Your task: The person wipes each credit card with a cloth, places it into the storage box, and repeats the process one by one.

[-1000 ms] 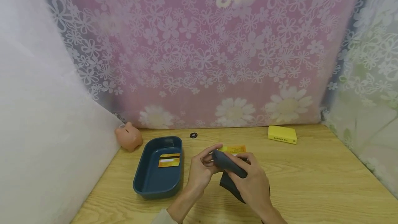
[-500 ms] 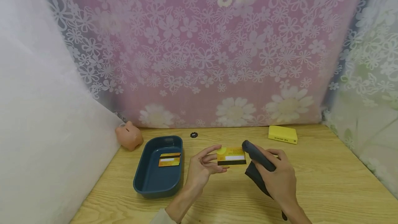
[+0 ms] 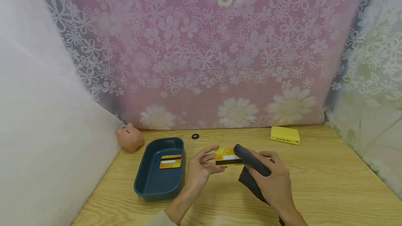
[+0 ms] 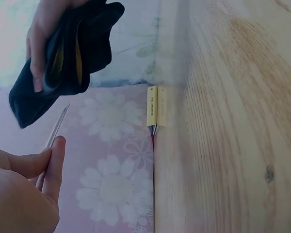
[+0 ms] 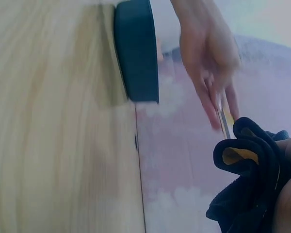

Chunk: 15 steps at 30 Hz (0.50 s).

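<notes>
My left hand pinches a yellow bank card with a black stripe and a white strip, thumb and fingers at its left end. In the left wrist view the card appears edge-on. My right hand grips a dark, folded fabric piece, like a soft wallet or pouch. It overlaps the card's right end in the head view; whether they touch I cannot tell. Yellow shows inside the folds of the fabric piece in the right wrist view.
A dark blue tray left of my hands holds yellow striped cards. Behind it on the left is a pink piggy bank. A black poker chip and a yellow book lie toward the back of the wooden table.
My right hand first moved right with the dark fabric piece, uncovering the card, then came partway back left over the card's right end. My left hand stays nearly in place.
</notes>
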### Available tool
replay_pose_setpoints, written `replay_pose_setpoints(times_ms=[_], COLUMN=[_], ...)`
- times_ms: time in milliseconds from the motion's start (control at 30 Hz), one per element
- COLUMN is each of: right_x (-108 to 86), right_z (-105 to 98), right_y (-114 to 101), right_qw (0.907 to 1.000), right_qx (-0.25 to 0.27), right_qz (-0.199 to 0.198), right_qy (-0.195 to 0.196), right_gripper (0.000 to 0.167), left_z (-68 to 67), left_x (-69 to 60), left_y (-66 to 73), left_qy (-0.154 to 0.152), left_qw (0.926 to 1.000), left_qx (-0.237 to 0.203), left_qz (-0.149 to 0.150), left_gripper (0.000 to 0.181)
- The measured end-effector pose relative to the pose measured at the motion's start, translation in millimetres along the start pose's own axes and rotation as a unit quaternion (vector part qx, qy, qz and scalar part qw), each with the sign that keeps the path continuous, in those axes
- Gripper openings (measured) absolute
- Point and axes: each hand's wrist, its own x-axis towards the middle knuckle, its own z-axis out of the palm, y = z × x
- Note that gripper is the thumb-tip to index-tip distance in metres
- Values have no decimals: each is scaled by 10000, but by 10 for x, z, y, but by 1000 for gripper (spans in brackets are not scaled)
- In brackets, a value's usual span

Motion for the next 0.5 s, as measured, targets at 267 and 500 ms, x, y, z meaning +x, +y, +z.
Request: replay_pose_setpoints(times_ms=[267, 500], right_x=[-90, -141], right_z=[278, 421], right_y=[-258, -425], right_qw=[9981, 9955], right_qx=[364, 354], right_qz=[-308, -750], right_qy=[-383, -458], right_gripper=[58, 58], left_z=[39, 55], left_x=[38, 37], left_y=[5, 1], left_qy=[-68, -35], left_qw=[9991, 9959], left_qx=[318, 745], left_qz=[262, 512], left_gripper=[57, 48])
